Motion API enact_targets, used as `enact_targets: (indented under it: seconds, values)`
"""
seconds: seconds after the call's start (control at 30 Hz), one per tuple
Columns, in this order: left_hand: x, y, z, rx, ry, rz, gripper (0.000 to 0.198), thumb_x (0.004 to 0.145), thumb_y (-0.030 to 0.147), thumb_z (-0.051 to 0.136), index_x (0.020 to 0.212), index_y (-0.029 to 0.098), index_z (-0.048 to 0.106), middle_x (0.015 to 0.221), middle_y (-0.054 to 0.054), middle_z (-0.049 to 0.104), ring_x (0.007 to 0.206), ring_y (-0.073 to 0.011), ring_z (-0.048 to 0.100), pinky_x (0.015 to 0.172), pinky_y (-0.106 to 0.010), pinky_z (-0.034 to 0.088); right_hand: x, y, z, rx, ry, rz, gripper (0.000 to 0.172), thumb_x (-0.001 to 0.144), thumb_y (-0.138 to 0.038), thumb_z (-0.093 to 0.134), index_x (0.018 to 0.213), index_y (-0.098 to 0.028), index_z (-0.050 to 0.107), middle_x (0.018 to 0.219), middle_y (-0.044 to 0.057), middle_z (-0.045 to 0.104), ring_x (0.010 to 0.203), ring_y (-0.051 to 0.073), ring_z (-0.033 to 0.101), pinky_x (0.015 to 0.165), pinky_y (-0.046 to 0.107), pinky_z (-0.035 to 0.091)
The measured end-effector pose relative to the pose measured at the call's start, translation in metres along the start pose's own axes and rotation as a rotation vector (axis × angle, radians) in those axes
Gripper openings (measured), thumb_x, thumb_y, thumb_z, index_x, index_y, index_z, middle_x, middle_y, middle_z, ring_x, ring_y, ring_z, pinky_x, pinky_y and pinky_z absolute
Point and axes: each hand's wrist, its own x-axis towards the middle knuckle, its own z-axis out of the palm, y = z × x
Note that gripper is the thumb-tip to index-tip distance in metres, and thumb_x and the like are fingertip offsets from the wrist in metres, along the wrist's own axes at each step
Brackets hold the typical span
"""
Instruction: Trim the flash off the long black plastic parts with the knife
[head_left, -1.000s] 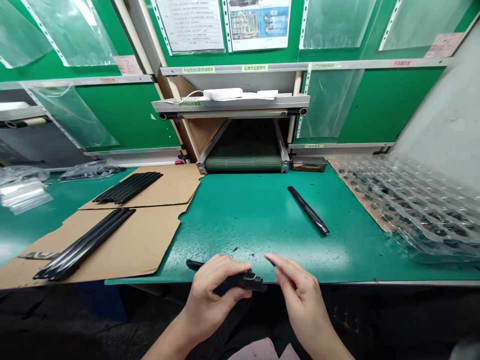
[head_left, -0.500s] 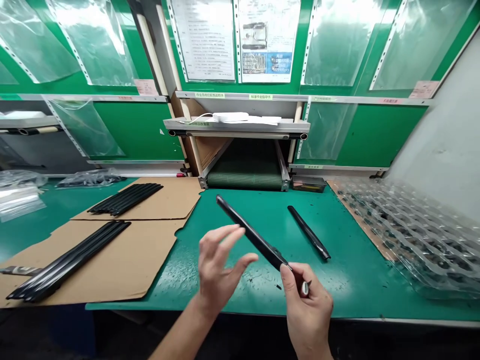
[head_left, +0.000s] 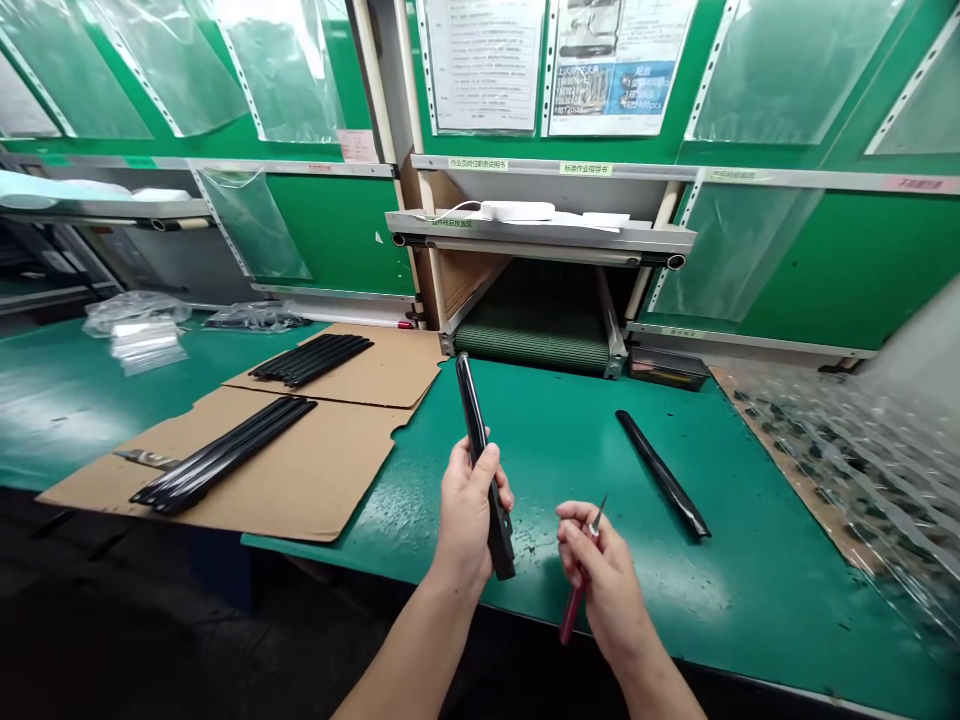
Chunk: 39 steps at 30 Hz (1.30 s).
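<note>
My left hand is closed around a long glossy black plastic strip, which tilts up and away over the table. Between the fingers of my right hand is a craft knife with a dark red handle, its thin pointed blade facing up and away from me. The two hands are apart, and the blade does not touch the strip. To the right lies another black plastic strip on the green table.
Cardboard sheets on the left carry two groups of black strips. Clear plastic trays are stacked at the right. A conveyor belt opens at the back, beside a small dark box.
My left hand, open before, now grips the black strip. The right hand has let go of the strip and moved away with the knife. The view has turned left.
</note>
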Motion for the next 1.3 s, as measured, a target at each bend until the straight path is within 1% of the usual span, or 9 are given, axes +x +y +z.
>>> enact_targets:
  seconds: [0.27,0.4,0.5,0.6,0.8,1.0,1.1,1.2,1.3]
  values:
    - [-0.005,-0.011,-0.009,-0.044,0.036,-0.067,0.040,0.084,0.047,0.066,0.111,0.020,0.052,0.062,0.008,0.044,0.043,-0.0047,0.035,0.041,-0.017,0.032,-0.003,-0.009,-0.002,-0.571,0.125,-0.315,0.042,0.101,-0.053,0.035,0.129,-0.028,0.055,0.098,0.004,0.057,0.082,0.019,0.053,0.074,0.032,0.043]
    - [-0.004,-0.009,-0.011,-0.062,0.028,-0.061,0.040,0.084,0.045,0.066,0.112,0.020,0.052,0.060,0.009,0.044,0.043,-0.0049,0.035,0.041,-0.017,0.032,0.003,-0.002,-0.008,-0.795,0.063,-0.256,0.048,0.099,-0.056,0.036,0.130,-0.026,0.057,0.117,0.009,0.060,0.102,0.025,0.057,0.081,0.035,0.045]
    - [-0.006,-0.007,-0.015,-0.070,-0.012,-0.079,0.039,0.085,0.044,0.065,0.111,0.019,0.053,0.057,0.009,0.041,0.043,-0.0056,0.033,0.040,-0.017,0.031,0.005,0.009,-0.009,-0.826,0.101,-0.232,0.056,0.097,-0.058,0.040,0.135,-0.019,0.051,0.103,0.010,0.064,0.089,0.025,0.060,0.075,0.036,0.046]
    - [-0.014,-0.005,-0.017,-0.062,-0.088,-0.110,0.035,0.088,0.043,0.061,0.113,0.018,0.054,0.054,0.010,0.039,0.043,-0.0052,0.033,0.047,-0.019,0.040,0.005,0.012,-0.007,-0.716,0.087,-0.149,0.052,0.093,-0.061,0.047,0.123,-0.019,0.057,0.083,0.005,0.062,0.071,0.021,0.057,0.065,0.032,0.044]
    - [-0.029,0.000,-0.012,-0.056,-0.351,-0.216,0.027,0.095,0.036,0.054,0.114,0.017,0.053,0.052,0.010,0.042,0.041,-0.0022,0.031,0.072,-0.027,0.050,-0.009,-0.003,0.004,-0.049,-0.229,0.172,0.048,0.091,-0.063,0.053,0.087,-0.017,0.063,0.070,0.001,0.055,0.053,0.010,0.046,0.048,0.022,0.036]
    - [-0.020,0.006,-0.003,0.010,-0.288,-0.076,0.023,0.094,0.032,0.054,0.113,0.017,0.052,0.050,0.012,0.043,0.043,-0.0031,0.036,0.095,-0.037,0.049,-0.028,-0.001,-0.004,-0.065,-0.211,0.197,0.046,0.091,-0.062,0.055,0.106,-0.019,0.062,0.077,0.002,0.058,0.057,0.011,0.050,0.051,0.023,0.039]
    - [-0.015,0.006,-0.002,0.025,-0.188,-0.055,0.027,0.093,0.036,0.056,0.114,0.019,0.052,0.054,0.010,0.044,0.044,-0.0047,0.037,0.072,-0.029,0.055,-0.035,0.000,-0.011,-0.266,-0.167,0.095,0.045,0.095,-0.062,0.047,0.103,-0.019,0.061,0.072,0.000,0.054,0.054,0.012,0.045,0.051,0.025,0.035]
    - [-0.014,-0.001,-0.002,0.010,-0.120,-0.118,0.030,0.090,0.040,0.059,0.110,0.020,0.052,0.058,0.008,0.044,0.043,-0.0056,0.035,0.040,-0.017,0.036,-0.044,-0.005,-0.009,-0.604,-0.110,-0.114,0.039,0.099,-0.055,0.043,0.088,-0.021,0.060,0.062,-0.003,0.045,0.052,0.012,0.039,0.052,0.027,0.029]
    - [-0.015,-0.008,-0.003,-0.013,-0.113,-0.177,0.028,0.088,0.038,0.061,0.107,0.019,0.052,0.059,0.008,0.043,0.043,-0.0050,0.032,0.037,-0.015,0.028,-0.050,-0.010,0.001,-0.898,-0.146,-0.416,0.036,0.096,-0.053,0.052,0.080,-0.021,0.057,0.061,-0.004,0.045,0.052,0.013,0.040,0.052,0.028,0.027]
